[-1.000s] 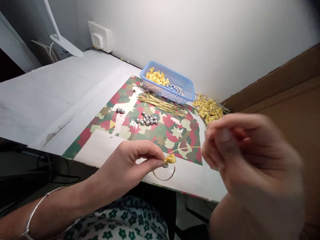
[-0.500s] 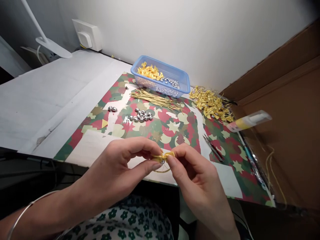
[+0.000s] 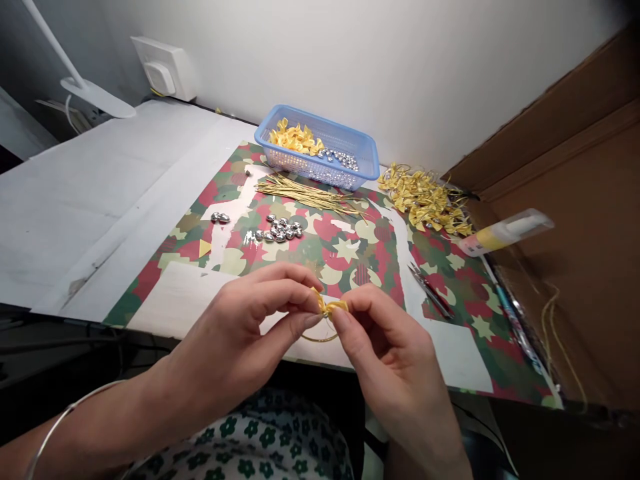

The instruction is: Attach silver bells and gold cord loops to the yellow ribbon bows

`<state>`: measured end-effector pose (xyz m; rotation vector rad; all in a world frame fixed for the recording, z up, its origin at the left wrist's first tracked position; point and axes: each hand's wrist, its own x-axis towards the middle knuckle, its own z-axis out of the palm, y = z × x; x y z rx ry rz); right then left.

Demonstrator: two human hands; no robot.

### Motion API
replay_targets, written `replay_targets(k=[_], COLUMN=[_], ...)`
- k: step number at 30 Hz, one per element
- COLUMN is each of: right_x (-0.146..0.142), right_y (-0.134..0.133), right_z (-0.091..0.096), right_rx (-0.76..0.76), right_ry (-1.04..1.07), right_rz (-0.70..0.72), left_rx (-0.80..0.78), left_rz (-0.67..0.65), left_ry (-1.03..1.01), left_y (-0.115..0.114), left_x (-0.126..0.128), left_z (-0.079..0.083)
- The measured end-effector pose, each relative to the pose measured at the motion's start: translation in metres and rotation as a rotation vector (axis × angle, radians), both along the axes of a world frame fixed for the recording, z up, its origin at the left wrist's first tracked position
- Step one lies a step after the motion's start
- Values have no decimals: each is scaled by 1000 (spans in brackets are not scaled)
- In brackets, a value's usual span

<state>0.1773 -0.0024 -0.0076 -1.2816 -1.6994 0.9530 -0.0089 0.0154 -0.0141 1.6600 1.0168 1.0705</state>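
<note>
Over the near edge of the worktop [image 3: 75, 193], the left hand [image 3: 240, 327] and the right hand [image 3: 395, 353] meet fingertip to fingertip. Each pinches one side of a small yellow ribbon bow [image 3: 330, 308] between thumb and forefinger. A thin gold cord loop [image 3: 315, 338] hangs just beneath the bow.

The worktop is covered in white paper. On it lies a sheet printed with green, red and cream stars and blobs [image 3: 340, 250]. At the far end of that sheet stands a blue plastic mesh basket [image 3: 300, 163], with yellow bows in its left part and silver beads in its right. Just in front of the basket lies a bundle of straight gold cords [image 3: 305, 193]. Nearer the hands is a loose cluster of silver beads [image 3: 280, 230].

To the right of the basket, against the wall, is a heap of yellow bows with cords [image 3: 425, 200]. A yellow tube with a white cap [image 3: 505, 232] leans on a brown cardboard panel [image 3: 575, 200] that closes off the right side. Small dark snips [image 3: 430, 293] lie on the sheet near the right hand.

The plain white wall [image 3: 350, 53] behind carries a white socket box [image 3: 163, 67]. Beside it is the head of a white lamp [image 3: 95, 97].
</note>
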Motion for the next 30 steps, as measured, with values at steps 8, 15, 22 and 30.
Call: replay_targets(k=[8, 15, 22, 30], right_x=[3, 4, -8, -10], right_y=[3, 3, 24, 35], right_z=[-4, 23, 54, 53], right_rx=[52, 236, 352, 464], right_ry=[-18, 89, 106, 190], right_rz=[-9, -150, 9, -214], left_rx=[-348, -165, -144, -183], left_rz=[-72, 61, 16, 8], left_ry=[-224, -70, -20, -12], left_y=[10, 10, 8, 6], left_x=[-2, 5, 7, -1], left_z=[2, -1, -3, -5])
